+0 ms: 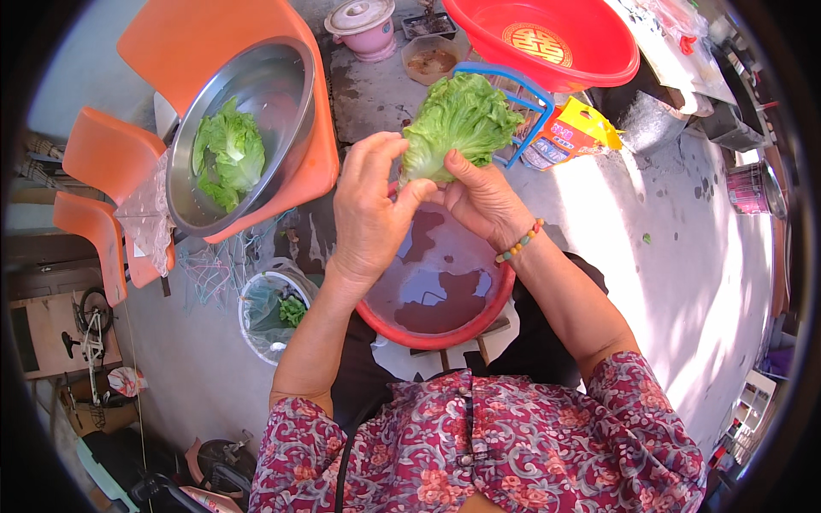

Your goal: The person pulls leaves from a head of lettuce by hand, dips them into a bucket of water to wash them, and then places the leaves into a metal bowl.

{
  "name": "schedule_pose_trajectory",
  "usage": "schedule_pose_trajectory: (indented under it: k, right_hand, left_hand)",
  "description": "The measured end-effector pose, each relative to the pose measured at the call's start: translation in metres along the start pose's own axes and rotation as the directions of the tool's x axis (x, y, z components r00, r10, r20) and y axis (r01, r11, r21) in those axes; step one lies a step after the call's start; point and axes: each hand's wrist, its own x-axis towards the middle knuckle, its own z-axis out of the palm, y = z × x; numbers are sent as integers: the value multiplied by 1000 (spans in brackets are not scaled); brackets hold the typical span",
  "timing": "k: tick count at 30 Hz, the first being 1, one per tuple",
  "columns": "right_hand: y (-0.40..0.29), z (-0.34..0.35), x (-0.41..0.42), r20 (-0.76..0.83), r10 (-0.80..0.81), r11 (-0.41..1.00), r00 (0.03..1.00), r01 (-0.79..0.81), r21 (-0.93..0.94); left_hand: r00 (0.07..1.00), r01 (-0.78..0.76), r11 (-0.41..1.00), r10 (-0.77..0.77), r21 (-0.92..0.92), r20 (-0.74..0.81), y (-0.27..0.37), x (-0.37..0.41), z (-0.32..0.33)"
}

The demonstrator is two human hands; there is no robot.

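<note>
A head of leafy green lettuce (458, 122) is held up above a red plastic basin (436, 338) of cloudy water. My right hand (478, 199), with a bead bracelet at the wrist, grips the lettuce near its base, thumb on the leaves. My left hand (375, 199) is at the left side of the base, thumb and fingers curved around it; whether it pinches a leaf is hard to tell. Several loose lettuce leaves (231, 154) lie in a large stainless steel bowl (288, 70) on an orange chair at the left.
A lined bin (247, 327) with green scraps stands left of the basin. Ahead are a blue-framed stool (545, 99), a large red basin (596, 45), a yellow and red bag (567, 134) and a pink lidded pot (365, 35). Orange chairs (112, 154) are at the left.
</note>
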Motion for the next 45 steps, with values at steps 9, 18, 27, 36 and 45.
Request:
schedule_pose_trajectory:
  k: [9, 18, 27, 36, 45]
  right_hand:
    - [2, 17, -3, 42, -114, 965, 993, 120, -232]
    - [3, 12, -1, -19, -181, 926, 983, 164, -340]
    - [3, 2, 4, -1, -80, 996, 997, 80, -46]
    - [3, 11, -3, -23, -76, 983, 997, 79, 166]
    - [-2, 6, -9, -64, 60, 973, 996, -44, 227]
  left_hand:
    - [981, 93, 994, -100, -48, -165, -24, -10, 20]
    - [956, 220, 868, -282, -446, -77, -27, -15, 23]
    - [930, 229, 685, -363, -692, -53, -15, -19, 25]
    - [931, 233, 735, -358, -637, -72, -16, -36, 34]
    - [819, -566, 824, 561, -15, -121, -16, -20, 32]
